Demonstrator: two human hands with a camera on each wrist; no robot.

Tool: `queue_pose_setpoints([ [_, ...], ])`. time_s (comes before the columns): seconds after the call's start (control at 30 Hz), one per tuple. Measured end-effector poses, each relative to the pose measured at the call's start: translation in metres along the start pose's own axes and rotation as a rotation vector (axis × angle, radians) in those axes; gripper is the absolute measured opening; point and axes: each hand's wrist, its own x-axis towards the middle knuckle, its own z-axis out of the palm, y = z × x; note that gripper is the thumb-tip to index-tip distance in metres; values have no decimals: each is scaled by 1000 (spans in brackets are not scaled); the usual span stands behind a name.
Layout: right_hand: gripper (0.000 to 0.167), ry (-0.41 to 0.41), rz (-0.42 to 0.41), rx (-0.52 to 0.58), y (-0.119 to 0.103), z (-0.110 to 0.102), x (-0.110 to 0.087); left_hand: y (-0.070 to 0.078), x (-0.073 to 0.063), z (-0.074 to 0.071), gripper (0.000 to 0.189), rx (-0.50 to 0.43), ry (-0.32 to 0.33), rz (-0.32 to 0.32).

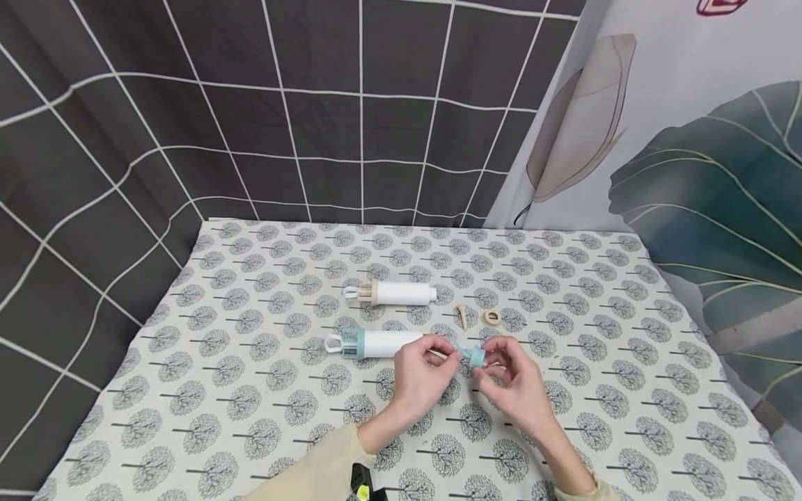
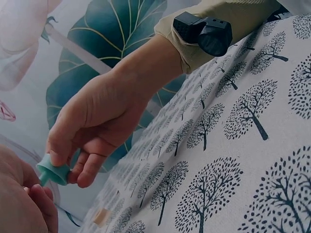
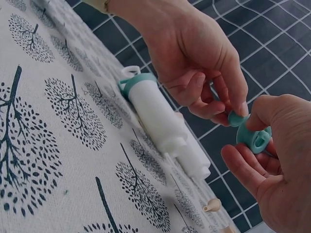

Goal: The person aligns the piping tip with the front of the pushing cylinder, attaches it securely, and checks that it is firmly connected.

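Observation:
My right hand point(image 1: 515, 383) grips a round teal cap point(image 1: 477, 357) between thumb and fingers; the right wrist view shows a slotted hole in its end. On its left, my left hand point(image 1: 426, 372) pinches a small teal stemmed piece point(image 2: 44, 175) close against the cap. Whether the two parts are joined, I cannot tell. Beside the left hand lies a white cylinder with a slotted teal collar point(image 1: 360, 344) and a white loop at its left end. The left hand covers that cylinder's right end in the head view.
Behind lies a smaller white cylinder point(image 1: 404, 293) with a beige collar. To its right are a beige funnel-shaped piece point(image 1: 462, 316) and a beige slotted cap point(image 1: 491, 317). A tree-print cloth point(image 1: 263, 438) covers the table; dark checked and leaf-patterned curtains hang around it.

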Motion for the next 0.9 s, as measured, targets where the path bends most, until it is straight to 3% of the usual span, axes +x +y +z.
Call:
queue_pose_setpoints([
  [0.9,43,-44,-55,85,2,6,2,3,-8,0,12,35,-53,7],
])
